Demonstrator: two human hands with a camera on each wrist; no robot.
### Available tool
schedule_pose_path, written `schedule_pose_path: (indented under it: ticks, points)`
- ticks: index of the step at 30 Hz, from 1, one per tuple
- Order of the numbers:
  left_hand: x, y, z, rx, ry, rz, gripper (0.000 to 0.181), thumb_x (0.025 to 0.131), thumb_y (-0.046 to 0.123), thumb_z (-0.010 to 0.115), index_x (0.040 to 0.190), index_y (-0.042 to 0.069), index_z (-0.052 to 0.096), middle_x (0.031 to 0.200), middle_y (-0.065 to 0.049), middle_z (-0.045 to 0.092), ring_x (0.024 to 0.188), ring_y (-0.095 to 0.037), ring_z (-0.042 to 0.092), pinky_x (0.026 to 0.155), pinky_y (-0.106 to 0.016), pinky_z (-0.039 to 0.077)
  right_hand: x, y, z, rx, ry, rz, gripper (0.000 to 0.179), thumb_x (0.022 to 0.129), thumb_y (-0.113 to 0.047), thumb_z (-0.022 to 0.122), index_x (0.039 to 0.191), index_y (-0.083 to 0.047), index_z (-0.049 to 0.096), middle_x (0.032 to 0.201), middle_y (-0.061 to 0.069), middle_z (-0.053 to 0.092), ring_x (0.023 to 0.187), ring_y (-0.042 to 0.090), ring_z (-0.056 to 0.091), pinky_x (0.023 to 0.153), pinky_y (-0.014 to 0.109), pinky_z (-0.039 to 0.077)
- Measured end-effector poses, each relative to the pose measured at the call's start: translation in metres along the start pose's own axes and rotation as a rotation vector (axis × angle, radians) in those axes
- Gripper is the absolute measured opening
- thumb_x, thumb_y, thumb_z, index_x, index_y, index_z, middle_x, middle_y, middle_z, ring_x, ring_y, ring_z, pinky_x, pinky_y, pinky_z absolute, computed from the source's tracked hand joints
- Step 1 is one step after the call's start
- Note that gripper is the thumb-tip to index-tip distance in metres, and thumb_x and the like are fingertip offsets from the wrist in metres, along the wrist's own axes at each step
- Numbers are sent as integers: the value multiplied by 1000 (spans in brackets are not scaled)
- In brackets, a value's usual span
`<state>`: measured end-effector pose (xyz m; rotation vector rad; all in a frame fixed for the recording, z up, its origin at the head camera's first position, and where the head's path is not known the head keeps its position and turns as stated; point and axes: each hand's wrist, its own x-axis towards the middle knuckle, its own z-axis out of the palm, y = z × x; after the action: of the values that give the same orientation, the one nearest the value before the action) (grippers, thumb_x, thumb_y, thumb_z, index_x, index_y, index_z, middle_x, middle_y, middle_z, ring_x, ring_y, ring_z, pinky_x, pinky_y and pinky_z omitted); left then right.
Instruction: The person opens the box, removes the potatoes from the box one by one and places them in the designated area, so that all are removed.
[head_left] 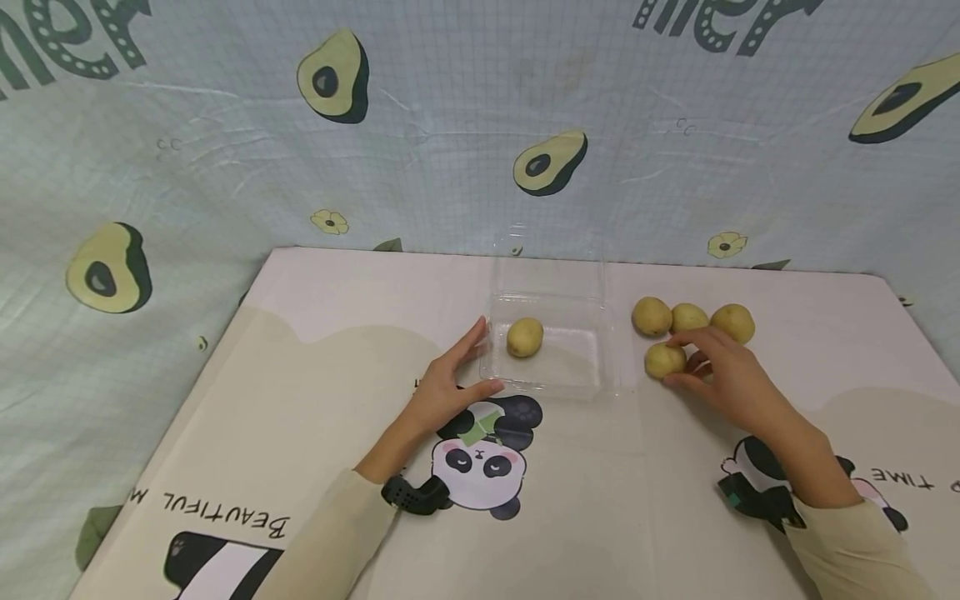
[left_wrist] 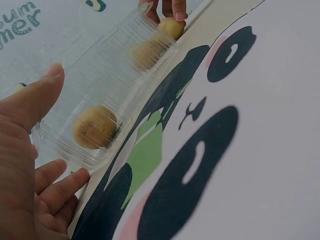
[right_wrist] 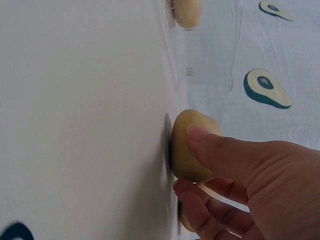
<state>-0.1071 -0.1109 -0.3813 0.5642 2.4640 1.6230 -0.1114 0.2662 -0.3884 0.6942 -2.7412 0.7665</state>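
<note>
A clear plastic container (head_left: 577, 350) with its lid raised stands at the middle of the table, one potato (head_left: 524, 337) inside near its left wall. Along that left side my left hand (head_left: 442, 392) rests with extended fingers and thumb spread, touching or very close to the wall. To the right of the container, my right hand (head_left: 731, 379) pinches a potato (head_left: 664, 360) between thumb and fingers; in the right wrist view the thumb presses on this potato (right_wrist: 187, 160). Three more potatoes (head_left: 652, 316) lie in a row just behind it, one partly behind the fingers.
The table (head_left: 600, 500) has a pale cover printed with pandas and lettering. Behind it hangs a light curtain (head_left: 450, 100) with avocado prints, close to the table's far edge. The container's lid (head_left: 551, 271) leans back towards that edge.
</note>
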Motion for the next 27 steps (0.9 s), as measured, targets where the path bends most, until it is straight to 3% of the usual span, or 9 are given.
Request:
schedule_pose_path:
  ticks: [16, 27]
  points:
    - [0, -1, 0, 4, 3, 3, 82, 85, 10, 71, 152, 5, 23, 152, -13, 31, 134, -33, 38, 110, -52, 22, 0, 1, 0, -6, -12, -26, 52, 68, 0, 84, 114, -3, 58, 104, 13, 57, 74, 19, 61, 60, 29, 54]
    - [0, -1, 0, 1, 0, 11, 82, 85, 8, 71, 151, 3, 23, 152, -15, 31, 133, -34, 39, 110, -52, 23, 2, 0, 2, -20, 3, 22, 48, 71, 0, 82, 114, 0, 60, 102, 15, 58, 73, 18, 59, 59, 28, 52]
